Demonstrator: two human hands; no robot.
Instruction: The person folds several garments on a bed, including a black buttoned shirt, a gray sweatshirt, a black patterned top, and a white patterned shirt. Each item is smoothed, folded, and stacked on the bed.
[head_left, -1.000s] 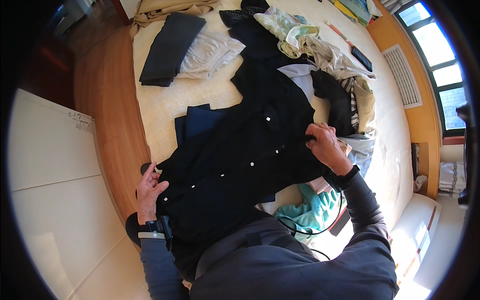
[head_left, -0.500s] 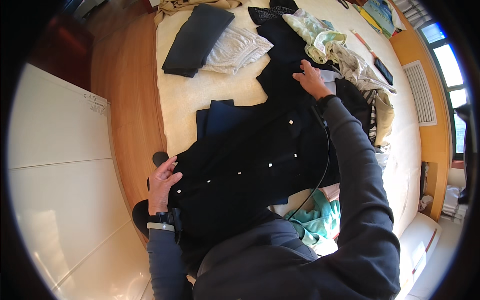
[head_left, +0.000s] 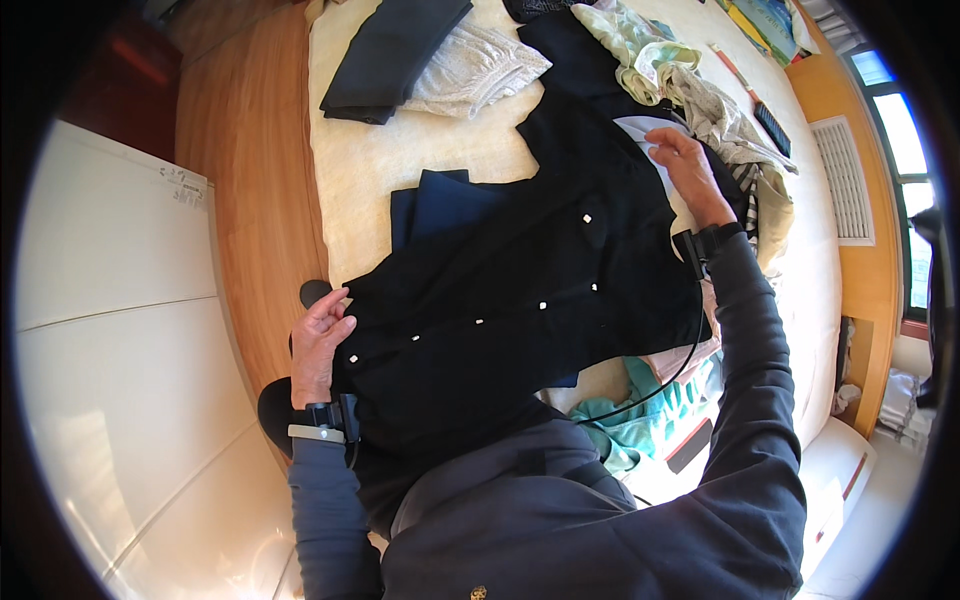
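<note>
A black button-front garment (head_left: pixel 480 270) lies spread across the bed, with several small shiny buttons down it. My left hand (head_left: pixel 318 345) is at its left end, thumb and fingers closed on the edge. At the upper right, my right hand (head_left: pixel 688 178) hovers by the garment's far edge. Its fingers are bent and the thumb stands apart, with nothing visible between them. Beneath that hand shows a white cloth (head_left: pixel 640 128). A dark blue folded cloth (head_left: pixel 430 205) sticks out from under the garment on the far side.
Folded dark trousers (head_left: pixel 395 60) and a pale patterned garment (head_left: pixel 475 80) lie at the far left. Rumpled light clothes (head_left: pixel 640 55) and a brush (head_left: pixel 768 128) are at the far right. Teal cloth (head_left: pixel 620 420) lies near me. A white cabinet (head_left: pixel 110 300) stands left.
My right hand has moved right and slightly nearer, from over the black garment to its edge. The garment's right side has shifted right. My left hand stays at the same end.
</note>
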